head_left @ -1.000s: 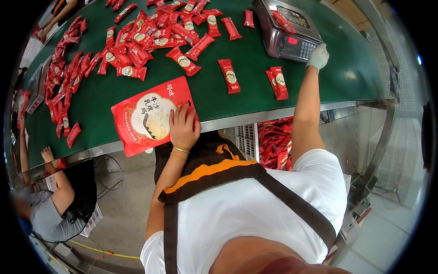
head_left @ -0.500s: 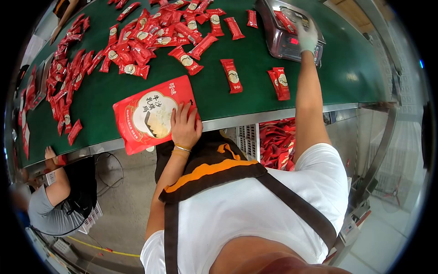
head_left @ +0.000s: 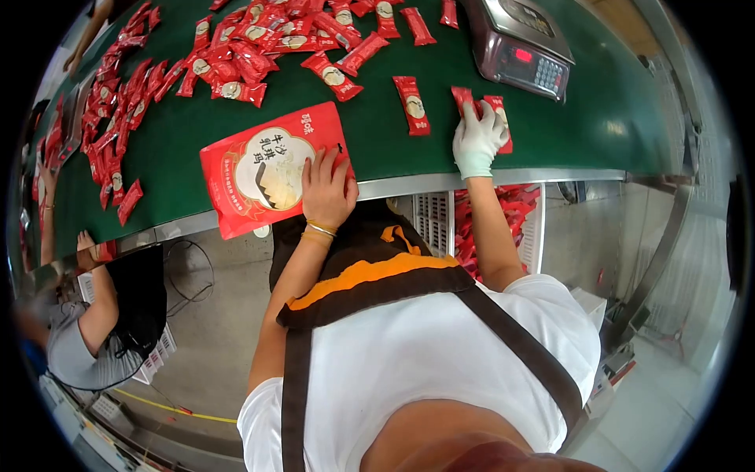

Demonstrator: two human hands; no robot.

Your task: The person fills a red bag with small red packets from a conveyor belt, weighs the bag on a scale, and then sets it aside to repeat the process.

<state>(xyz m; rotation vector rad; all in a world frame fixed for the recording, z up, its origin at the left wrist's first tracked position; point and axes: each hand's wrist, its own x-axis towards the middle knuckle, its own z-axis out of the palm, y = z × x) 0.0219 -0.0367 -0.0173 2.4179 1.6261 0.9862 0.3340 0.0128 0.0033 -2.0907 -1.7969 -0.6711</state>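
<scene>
My bare left hand (head_left: 329,191) lies with its fingers stretched out over the right end of a large red pouch (head_left: 224,193). The pouch rests on the green table, its lower edge hanging past the metal rim. My right hand (head_left: 478,143), in a white glove, bends its fingers down on small red wrapped packets at the table's front. One packet (head_left: 461,96) shows left of the fingertips and another packet (head_left: 504,135) on the right; the fingers hide the rest. Just left of that hand lies a single packet (head_left: 411,106).
A digital scale (head_left: 525,59) with a lit red display stands at the back right. Red packets (head_left: 259,47) are heaped across the back and left of the green table (head_left: 314,102). Below its edge sits a white crate (head_left: 537,228) of red wrappers. Another person (head_left: 102,315) sits at lower left.
My right hand has come from the scale down to the packets near the front edge. The packet on the scale has gone from there. My left hand stays on the pouch; the view has shifted slightly.
</scene>
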